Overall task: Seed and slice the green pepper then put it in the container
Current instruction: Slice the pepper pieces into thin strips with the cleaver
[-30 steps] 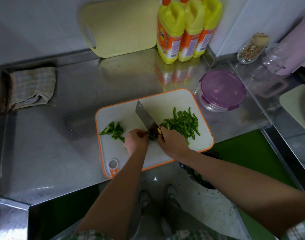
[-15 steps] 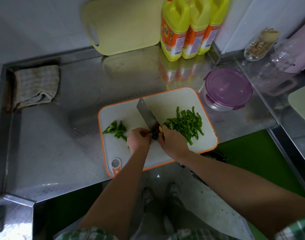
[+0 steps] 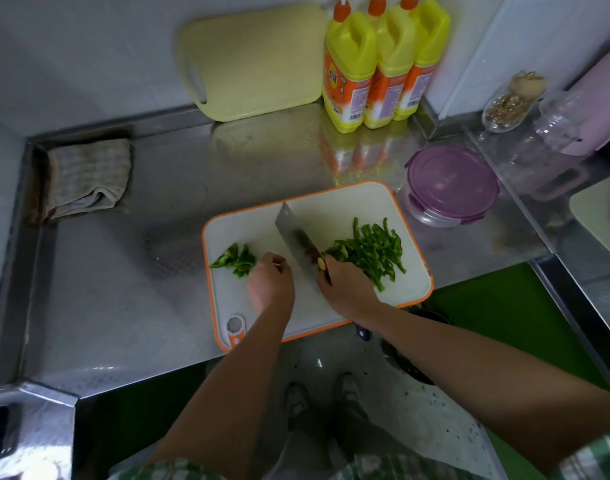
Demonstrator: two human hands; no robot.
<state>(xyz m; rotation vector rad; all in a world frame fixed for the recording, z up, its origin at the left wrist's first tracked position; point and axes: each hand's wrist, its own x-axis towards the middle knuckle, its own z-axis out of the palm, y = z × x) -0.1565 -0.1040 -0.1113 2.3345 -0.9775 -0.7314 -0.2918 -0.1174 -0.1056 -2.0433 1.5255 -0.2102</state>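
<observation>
- Though mostly sliced, not finished: shows thin green pepper strips (image 3: 369,252) heaped on the right of the white, orange-rimmed plastic cutting board (image 3: 331,209).
- Leaves a few broad green pepper pieces (image 3: 236,259) uncut at the board's left.
- Grips the wide steel cleaver (image 3: 291,230) by its handle with the right hand (image 3: 345,289), blade over mid-board.
- Curls the left hand (image 3: 270,284) just beside the uncut pieces; cannot tell whether pinching anything.
- Has the round clear container with purple lid (image 3: 450,183) lidded, just beyond the board's far right corner; transfer judged not yet begun.

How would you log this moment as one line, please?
step: slicing | right grip: holds knife over board | left grip: curled beside chunks, hold unclear | strips: right of knife | container: lidded
</observation>
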